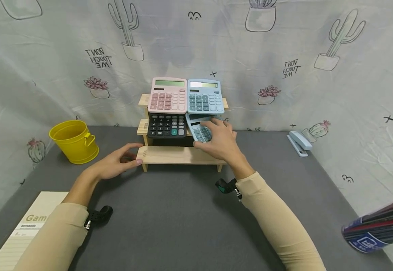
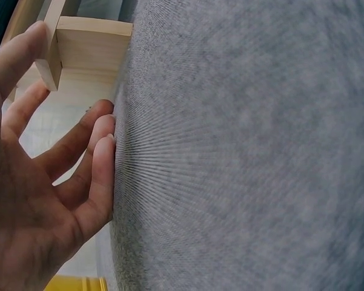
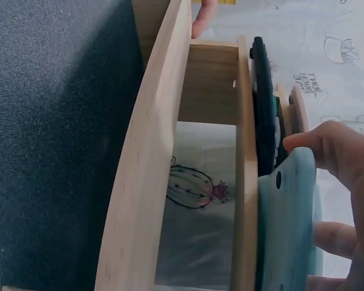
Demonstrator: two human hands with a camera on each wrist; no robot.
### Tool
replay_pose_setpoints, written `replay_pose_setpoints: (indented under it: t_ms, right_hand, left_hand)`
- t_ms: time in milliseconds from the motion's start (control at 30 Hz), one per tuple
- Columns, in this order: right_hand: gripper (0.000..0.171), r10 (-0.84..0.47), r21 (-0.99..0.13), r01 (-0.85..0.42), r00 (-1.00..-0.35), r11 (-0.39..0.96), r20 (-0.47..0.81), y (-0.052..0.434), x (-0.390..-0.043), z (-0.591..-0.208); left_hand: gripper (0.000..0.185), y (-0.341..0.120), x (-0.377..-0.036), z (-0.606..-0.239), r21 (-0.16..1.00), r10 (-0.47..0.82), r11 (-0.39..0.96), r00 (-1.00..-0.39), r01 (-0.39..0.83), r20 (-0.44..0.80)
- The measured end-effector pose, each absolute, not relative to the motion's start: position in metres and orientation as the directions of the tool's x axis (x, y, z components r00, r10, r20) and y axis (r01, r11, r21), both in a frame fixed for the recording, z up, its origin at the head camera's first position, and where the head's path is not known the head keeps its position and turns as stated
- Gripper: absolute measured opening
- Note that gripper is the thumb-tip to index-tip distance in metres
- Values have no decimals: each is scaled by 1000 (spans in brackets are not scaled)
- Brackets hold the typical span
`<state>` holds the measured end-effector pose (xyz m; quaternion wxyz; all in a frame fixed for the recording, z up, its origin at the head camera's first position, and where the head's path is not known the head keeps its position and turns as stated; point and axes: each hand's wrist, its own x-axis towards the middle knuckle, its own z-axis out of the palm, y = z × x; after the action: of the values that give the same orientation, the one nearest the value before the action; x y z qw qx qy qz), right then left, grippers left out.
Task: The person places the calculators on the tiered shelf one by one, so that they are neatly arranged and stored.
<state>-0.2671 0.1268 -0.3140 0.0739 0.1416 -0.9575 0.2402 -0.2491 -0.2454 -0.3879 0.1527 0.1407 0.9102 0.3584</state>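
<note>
A three-tier wooden rack (image 1: 183,155) stands against the back of the desk. My right hand (image 1: 219,140) holds a light blue calculator (image 1: 199,131) at the middle tier, thumb at its lower edge and fingers over its upper part. It sits tilted beside a black calculator (image 1: 167,125); in the right wrist view the blue calculator's back (image 3: 287,212) faces the shelf below. On the top tier a pink calculator (image 1: 168,95) and another light blue one (image 1: 205,96) lean side by side. My left hand (image 1: 116,162) pinches the left end of the bottom shelf (image 2: 94,45) between thumb and index finger.
To the left stands a yellow bucket (image 1: 74,143), with a notebook (image 1: 30,222) nearer the front. A pale blue stapler (image 1: 299,143) lies at the right. A pencil-filled holder (image 1: 369,235) is near the right edge. Behind the desk hangs a cactus-print cloth (image 1: 189,45).
</note>
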Motion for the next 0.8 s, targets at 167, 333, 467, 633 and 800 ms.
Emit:
replay_pose_setpoints:
  t_ms: [167, 333, 467, 633, 800]
  right_hand:
    - [72, -193, -410, -273, -955, 870, 226, 117, -276, -317]
    - [75, -186, -386, -257, -959, 886, 212, 110, -281, -320]
    - [85, -232, -359, -268, -962, 894, 141, 112, -280, -314]
    - [104, -319, -330, -318, -946, 889, 52, 120, -279, -305]
    - [101, -319, -283, -337, -941, 898, 111, 123, -281, -305]
  left_hand:
    - [75, -247, -251, -386, 694, 368, 702, -915, 158, -164]
    - [77, -249, -251, -385, 690, 371, 706, -914, 161, -166]
    - [77, -249, -248, -387, 696, 374, 701, -911, 155, -173]
    - [75, -247, -247, -390, 698, 370, 699, -914, 156, -167]
    - [75, -245, -248, -390, 697, 364, 700, -916, 151, -167]
